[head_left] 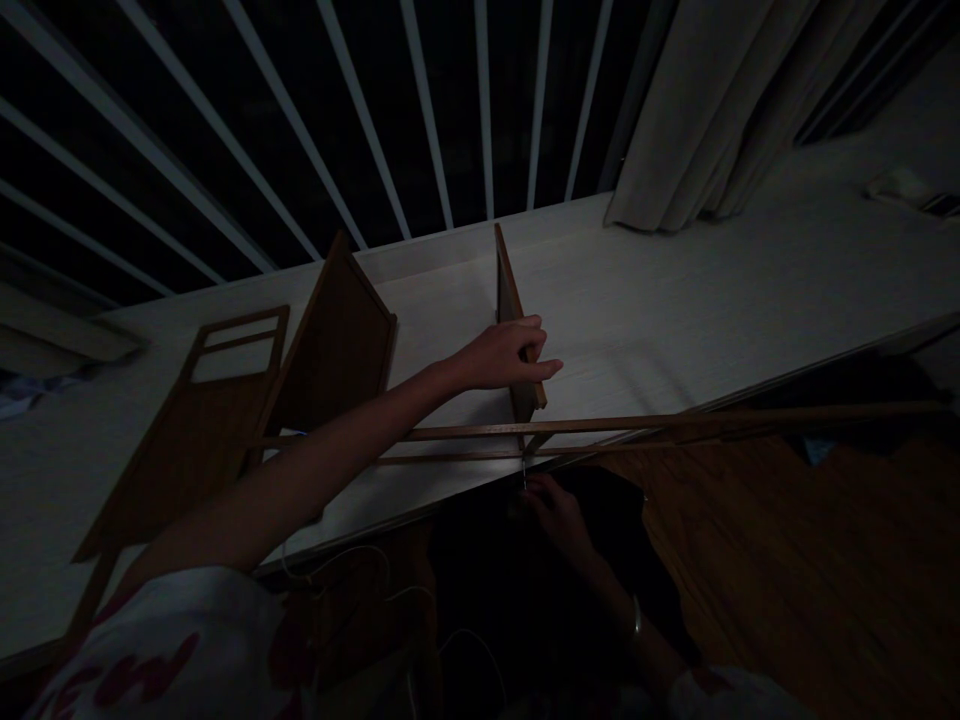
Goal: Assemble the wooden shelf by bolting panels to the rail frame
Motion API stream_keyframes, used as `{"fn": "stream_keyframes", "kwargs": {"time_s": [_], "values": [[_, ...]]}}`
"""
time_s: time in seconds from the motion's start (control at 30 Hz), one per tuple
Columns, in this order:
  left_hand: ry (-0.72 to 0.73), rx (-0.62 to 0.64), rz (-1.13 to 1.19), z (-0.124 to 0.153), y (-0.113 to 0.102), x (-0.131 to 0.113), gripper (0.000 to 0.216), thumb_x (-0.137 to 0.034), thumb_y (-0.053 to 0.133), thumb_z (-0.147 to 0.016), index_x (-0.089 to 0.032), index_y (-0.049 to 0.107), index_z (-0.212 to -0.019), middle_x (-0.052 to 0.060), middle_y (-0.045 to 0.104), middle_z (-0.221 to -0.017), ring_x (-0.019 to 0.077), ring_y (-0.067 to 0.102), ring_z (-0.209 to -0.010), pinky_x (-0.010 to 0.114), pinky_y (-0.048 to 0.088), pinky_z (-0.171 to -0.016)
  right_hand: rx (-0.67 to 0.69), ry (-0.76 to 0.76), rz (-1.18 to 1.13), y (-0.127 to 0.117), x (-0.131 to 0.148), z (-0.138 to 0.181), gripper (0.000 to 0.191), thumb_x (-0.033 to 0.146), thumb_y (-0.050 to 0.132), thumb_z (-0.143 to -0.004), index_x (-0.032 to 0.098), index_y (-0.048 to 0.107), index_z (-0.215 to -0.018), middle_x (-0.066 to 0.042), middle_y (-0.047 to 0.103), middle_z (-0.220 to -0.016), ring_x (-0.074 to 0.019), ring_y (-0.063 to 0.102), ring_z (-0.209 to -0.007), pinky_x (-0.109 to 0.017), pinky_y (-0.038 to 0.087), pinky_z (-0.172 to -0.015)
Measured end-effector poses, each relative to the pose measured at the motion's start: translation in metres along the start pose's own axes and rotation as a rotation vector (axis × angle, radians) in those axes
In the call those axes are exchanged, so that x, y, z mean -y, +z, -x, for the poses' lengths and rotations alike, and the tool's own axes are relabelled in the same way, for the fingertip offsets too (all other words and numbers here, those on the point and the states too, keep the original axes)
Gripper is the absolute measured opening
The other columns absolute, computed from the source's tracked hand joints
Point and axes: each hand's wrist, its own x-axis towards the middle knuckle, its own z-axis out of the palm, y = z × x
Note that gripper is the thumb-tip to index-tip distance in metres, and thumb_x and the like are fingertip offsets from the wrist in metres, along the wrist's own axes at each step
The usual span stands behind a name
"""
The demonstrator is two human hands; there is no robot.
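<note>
My left hand [510, 352] reaches across and grips the upper side of a small upright wooden panel [508, 285], its fingers bent over the edge. Long, thin wooden rails [592, 424] run crosswise in front of that panel and meet it at its lower end. Below the joint, my right hand [556, 512] is closed in a pinch on a thin metal rod [525, 472], which points up at the rails. Darkness hides the rod's lower end and exact kind.
Another wooden panel [337, 345] stands tilted on the white ledge [622, 310]. A slotted wooden frame [180, 430] lies left of it. Behind are window bars [420, 110] and a curtain [690, 110]. A thin cable [360, 550] hangs below the ledge, above the wooden floor [765, 540].
</note>
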Motion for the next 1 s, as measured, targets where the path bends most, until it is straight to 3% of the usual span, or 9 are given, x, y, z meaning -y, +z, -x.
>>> {"fn": "stream_keyframes", "kwargs": {"time_s": [0.17,0.47,1.0], "values": [[0.014,0.008,0.021,-0.003,0.000,0.002,0.034,-0.040,0.051,-0.078,-0.015,0.040,-0.058,-0.002,0.040,-0.069,0.0075,0.040,-0.061,0.023,0.032,-0.061,-0.077,-0.004,0.065,-0.003,-0.003,0.002,0.016,0.029,0.054,-0.082,0.023,0.059,-0.096,-0.004,0.068,-0.089,-0.0182,0.064,-0.081,-0.031,0.049,-0.075],[0.023,-0.026,0.061,-0.003,0.001,0.001,0.036,-0.039,0.055,-0.076,-0.016,0.038,-0.055,-0.002,0.040,-0.067,0.0071,0.040,-0.059,0.024,0.033,-0.059,-0.137,-0.187,0.272,-0.010,-0.005,0.004,0.008,0.025,0.054,-0.083,0.022,0.061,-0.082,-0.006,0.062,-0.086,-0.0204,0.056,-0.086,-0.035,0.045,-0.077],[0.008,-0.095,0.101,0.000,0.005,0.003,0.035,-0.038,0.058,-0.075,-0.015,0.042,-0.055,-0.003,0.039,-0.064,0.0064,0.041,-0.058,0.023,0.033,-0.057,-0.115,-0.063,0.151,-0.010,0.004,0.007,0.016,0.030,0.052,-0.084,0.021,0.064,-0.082,-0.004,0.067,-0.081,-0.0181,0.062,-0.076,-0.030,0.048,-0.071]]}}
